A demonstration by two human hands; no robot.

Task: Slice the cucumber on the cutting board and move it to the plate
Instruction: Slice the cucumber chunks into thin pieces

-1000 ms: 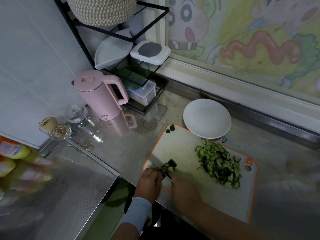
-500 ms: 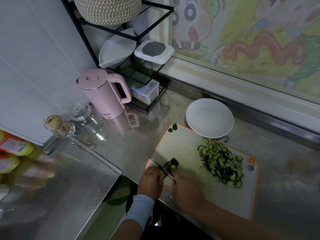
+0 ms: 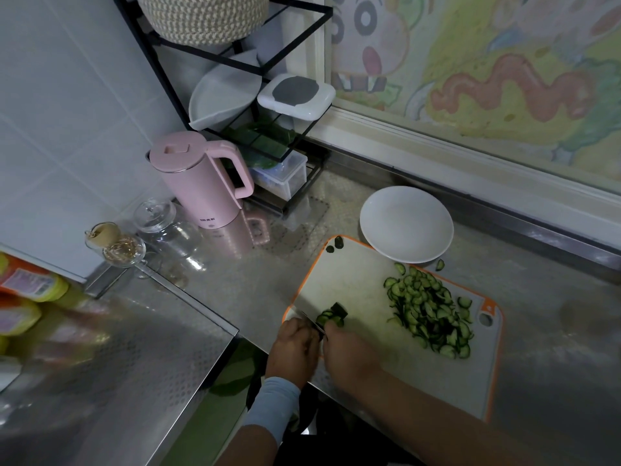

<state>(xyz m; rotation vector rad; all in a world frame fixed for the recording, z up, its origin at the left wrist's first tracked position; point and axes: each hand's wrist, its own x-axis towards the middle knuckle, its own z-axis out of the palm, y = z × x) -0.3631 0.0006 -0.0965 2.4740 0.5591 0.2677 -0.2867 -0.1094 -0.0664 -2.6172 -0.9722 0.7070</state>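
Hands together at the near-left corner of the cutting board, knuckles up, fingers curled. Left hand, wearing a pale blue sleeve at the wrist, sits left of the knife. Right hand sits right of it. The thin dark blade runs diagonally between the two and points away to the far left. Cannot tell which hand grips the handle, or whether the other hand pins anything down.

Cucumber stub: a short piece with a few fresh cuts, on the board just beyond the fingertips, touching the blade's right side.

Sliced pile: a loose heap of thin green half-rounds on the right half of the board, well apart from the hands. Two dark end pieces lie at the board's far-left corner.

White plate: on the surface at the board's far edge, its near rim overlapping that edge. One stray slice lies on the metal just beside the plate.

Further left: pink kettle, glass jar, and a black wire rack in the corner.
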